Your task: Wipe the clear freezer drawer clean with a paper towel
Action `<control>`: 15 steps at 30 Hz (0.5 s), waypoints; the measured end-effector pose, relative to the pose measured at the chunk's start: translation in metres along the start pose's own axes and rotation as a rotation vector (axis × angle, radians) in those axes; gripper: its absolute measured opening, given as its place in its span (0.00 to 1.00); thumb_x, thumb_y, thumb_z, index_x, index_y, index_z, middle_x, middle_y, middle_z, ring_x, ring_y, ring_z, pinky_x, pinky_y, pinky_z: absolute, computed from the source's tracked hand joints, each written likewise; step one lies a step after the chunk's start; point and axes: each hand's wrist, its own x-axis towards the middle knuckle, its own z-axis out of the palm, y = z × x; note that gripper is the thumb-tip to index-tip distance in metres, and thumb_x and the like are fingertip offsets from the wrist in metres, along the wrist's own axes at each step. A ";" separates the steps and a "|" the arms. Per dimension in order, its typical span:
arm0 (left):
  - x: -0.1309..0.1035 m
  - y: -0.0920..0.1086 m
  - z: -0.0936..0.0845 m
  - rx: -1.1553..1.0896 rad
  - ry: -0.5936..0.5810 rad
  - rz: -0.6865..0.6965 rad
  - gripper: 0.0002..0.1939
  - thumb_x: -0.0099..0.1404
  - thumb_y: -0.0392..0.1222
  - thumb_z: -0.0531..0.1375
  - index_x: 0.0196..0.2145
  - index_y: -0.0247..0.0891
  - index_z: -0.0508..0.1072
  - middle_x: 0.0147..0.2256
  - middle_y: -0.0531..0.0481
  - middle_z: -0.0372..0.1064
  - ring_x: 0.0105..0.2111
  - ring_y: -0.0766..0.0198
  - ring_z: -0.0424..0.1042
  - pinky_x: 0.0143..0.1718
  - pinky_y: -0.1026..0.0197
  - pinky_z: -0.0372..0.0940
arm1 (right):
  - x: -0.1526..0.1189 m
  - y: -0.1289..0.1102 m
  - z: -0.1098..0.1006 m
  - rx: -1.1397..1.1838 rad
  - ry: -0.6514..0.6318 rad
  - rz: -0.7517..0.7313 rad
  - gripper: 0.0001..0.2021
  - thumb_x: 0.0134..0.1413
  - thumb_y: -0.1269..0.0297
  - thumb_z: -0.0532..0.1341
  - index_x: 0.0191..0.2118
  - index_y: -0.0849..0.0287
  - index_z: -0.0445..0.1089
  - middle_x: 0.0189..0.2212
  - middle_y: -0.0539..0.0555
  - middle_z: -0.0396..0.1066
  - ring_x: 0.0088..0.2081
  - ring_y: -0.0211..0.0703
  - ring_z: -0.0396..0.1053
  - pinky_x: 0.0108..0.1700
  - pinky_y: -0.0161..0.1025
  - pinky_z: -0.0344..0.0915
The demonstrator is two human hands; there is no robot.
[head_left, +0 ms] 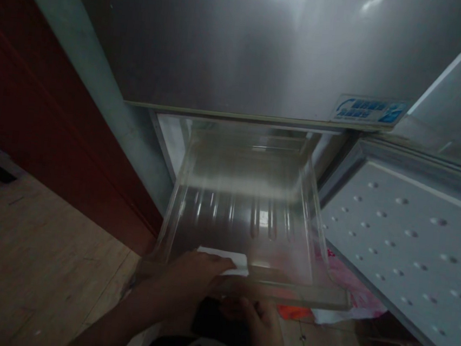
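A clear plastic drawer (247, 212) is pulled out of the fridge's lower compartment. My left hand (194, 275) reaches over its front edge, its fingers closed on a folded white cloth or tissue (232, 261) that lies against the inside of the drawer's front. Below the front rim, my right hand (261, 320) is curled near the drawer's outer face; a dark shape beside its thumb is too dim to name, and most of its fingers are hidden or blurred.
The grey upper fridge door (242, 49) is closed above. At the right the lower door (419, 240) stands open. A pink bag (360, 289) lies on the floor under it. A dark red door frame (76, 120) runs along the left.
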 end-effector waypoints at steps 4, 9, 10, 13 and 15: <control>-0.024 -0.030 -0.019 -0.064 -0.036 -0.138 0.18 0.71 0.39 0.47 0.51 0.43 0.72 0.49 0.47 0.74 0.47 0.56 0.74 0.46 0.58 0.66 | -0.005 -0.003 0.000 0.030 -0.036 -0.008 0.25 0.43 0.40 0.66 0.28 0.62 0.80 0.28 0.61 0.80 0.31 0.50 0.78 0.35 0.40 0.74; -0.046 -0.050 -0.035 -0.171 0.005 -0.108 0.22 0.74 0.47 0.42 0.57 0.44 0.68 0.53 0.47 0.72 0.51 0.59 0.72 0.53 0.57 0.62 | -0.004 -0.006 0.001 0.060 -0.024 -0.029 0.23 0.44 0.42 0.66 0.28 0.61 0.80 0.28 0.60 0.80 0.30 0.47 0.78 0.34 0.38 0.73; -0.048 -0.050 -0.035 -0.186 0.009 -0.092 0.22 0.74 0.48 0.42 0.57 0.45 0.68 0.53 0.48 0.72 0.50 0.60 0.72 0.53 0.58 0.62 | -0.004 -0.007 0.001 0.058 -0.025 -0.026 0.23 0.43 0.42 0.66 0.28 0.61 0.80 0.27 0.60 0.80 0.30 0.48 0.78 0.34 0.39 0.73; -0.043 -0.040 -0.029 -0.168 -0.010 -0.117 0.22 0.74 0.48 0.42 0.54 0.45 0.71 0.49 0.49 0.75 0.46 0.59 0.74 0.48 0.59 0.65 | -0.006 -0.008 0.002 0.060 -0.023 -0.024 0.24 0.43 0.40 0.66 0.27 0.61 0.80 0.27 0.60 0.80 0.29 0.48 0.78 0.34 0.40 0.73; -0.034 -0.027 -0.022 -0.125 -0.014 -0.125 0.20 0.73 0.47 0.44 0.53 0.45 0.72 0.49 0.48 0.75 0.46 0.57 0.74 0.47 0.58 0.66 | -0.006 -0.008 0.003 0.068 -0.020 -0.035 0.24 0.43 0.41 0.66 0.28 0.61 0.80 0.27 0.60 0.80 0.29 0.49 0.78 0.34 0.41 0.73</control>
